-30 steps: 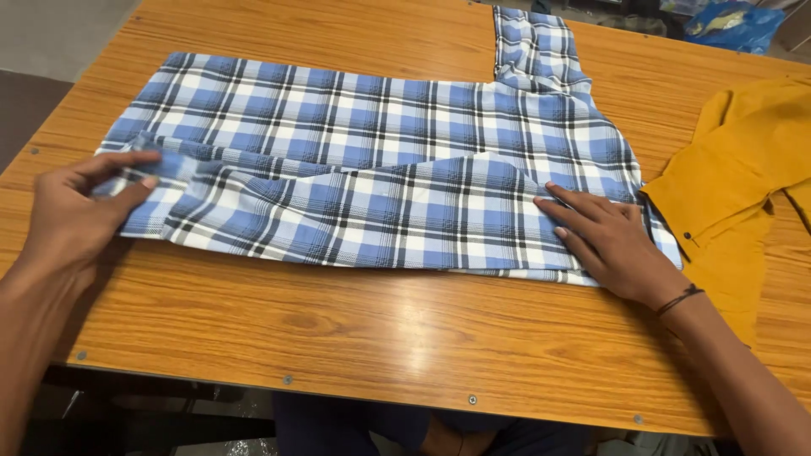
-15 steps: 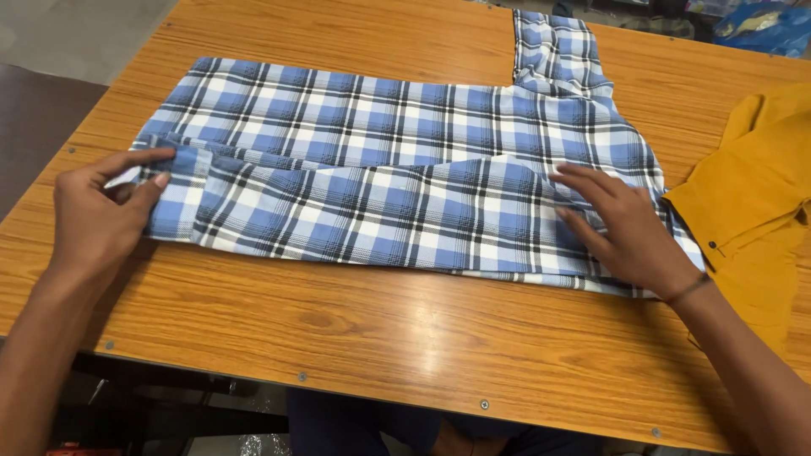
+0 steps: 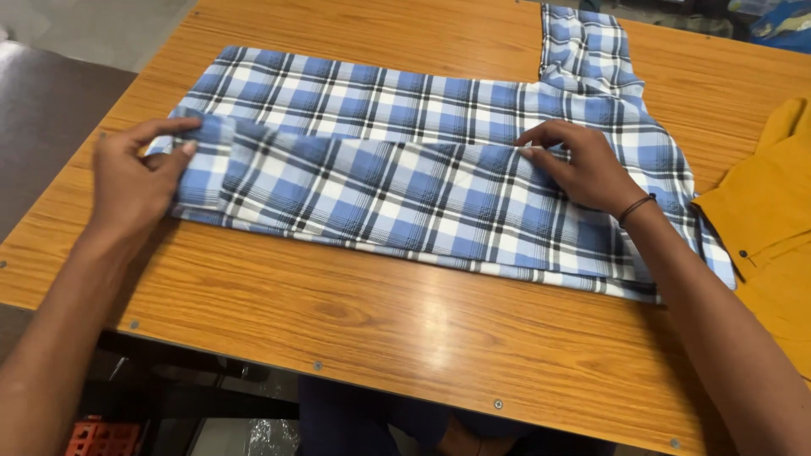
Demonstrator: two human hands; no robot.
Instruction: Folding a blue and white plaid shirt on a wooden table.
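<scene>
Blue-and-white checked cotton covers most of the wooden desk [image 3: 355, 312]: the shirt [image 3: 405, 160] lies flat, its near edge folded over towards the middle, one sleeve [image 3: 583, 42] running off towards the far side. We have our left hand [image 3: 135, 181] at the shirt's left end, thumb and forefinger pinched shut on the corner of the folded band, so that the layer stays aligned with the cloth beneath. Our right hand [image 3: 583, 169] sits further along the same fold, fingers bent and fingertips [image 3: 532, 143] closed on the upper edge of the flap, which keeps the crease straight between the two hands. A dark band rings the right wrist. Both forearms reach in from the near edge, well apart, so the fold is held at two points and cannot sag. At the right, a mustard-yellow garment [image 3: 764, 219] lies just beside the shirt, partly off the picture.
</scene>
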